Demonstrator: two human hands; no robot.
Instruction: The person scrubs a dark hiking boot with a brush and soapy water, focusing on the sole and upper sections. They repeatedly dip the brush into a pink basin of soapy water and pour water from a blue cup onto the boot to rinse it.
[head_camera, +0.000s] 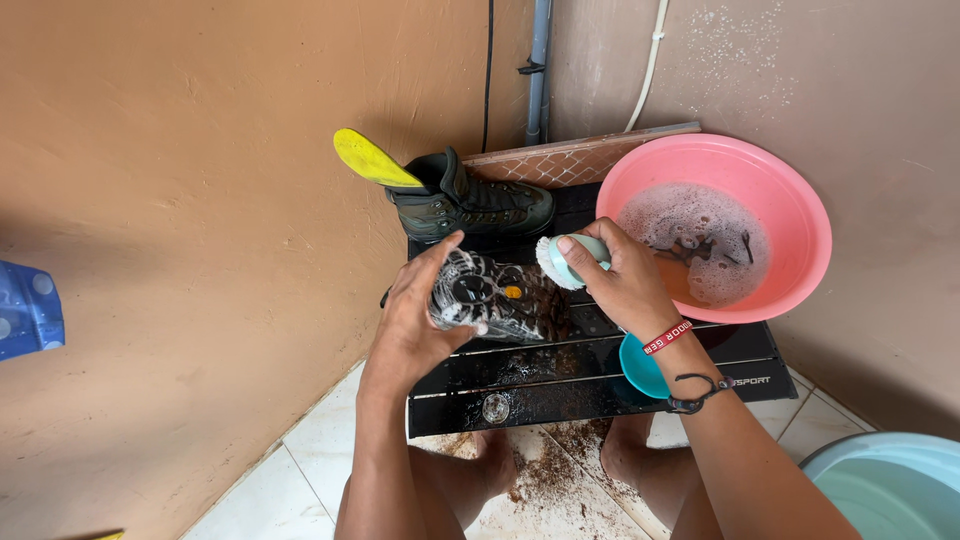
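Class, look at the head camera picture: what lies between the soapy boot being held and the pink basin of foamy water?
In the head view, the right hand with its scrubbing brush lies between the soapy boot, gripped by the left hand, and the pink basin.

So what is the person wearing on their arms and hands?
Both arms are bare, with no sleeves and no gloves. The right hand has two bands at the wrist: a red woven wristband with white lettering, and further up the arm a thin dark cord bracelet with a knot. The left hand and its wrist wear nothing; no rings show.
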